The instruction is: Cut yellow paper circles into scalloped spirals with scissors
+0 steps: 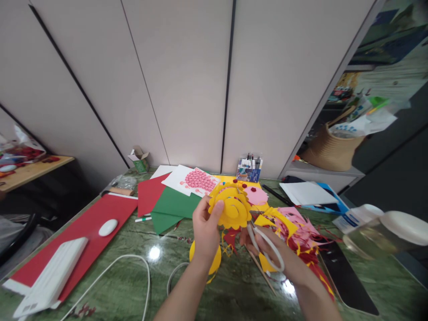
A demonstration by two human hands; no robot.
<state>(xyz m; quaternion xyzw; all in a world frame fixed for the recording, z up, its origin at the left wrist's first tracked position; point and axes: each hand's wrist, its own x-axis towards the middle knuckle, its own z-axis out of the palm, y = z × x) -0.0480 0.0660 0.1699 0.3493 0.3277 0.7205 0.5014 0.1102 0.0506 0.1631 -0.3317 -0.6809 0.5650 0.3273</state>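
My left hand (207, 223) pinches a yellow paper spiral (233, 206) with a scalloped edge, holding it up over the table. In my right hand (257, 243) is a pair of scissors (279, 258) with white handles, fingers wrapped around them. The scissors' tip meets the spiral's lower right edge, and the blades are mostly hidden. Under my left wrist lies a yellow paper disc (216, 258), partly covered. Close to my right hand, a thin wooden stick (264, 276) rests on the table.
Pink, red and yellow paper scraps (301, 227) pile up at right, beside a black phone-like slab (347, 276) and a lidded jar (377, 236). Green paper (174, 203) and a white card with pink dots (200, 180) lie behind. A white cable (133, 256) curls at left.
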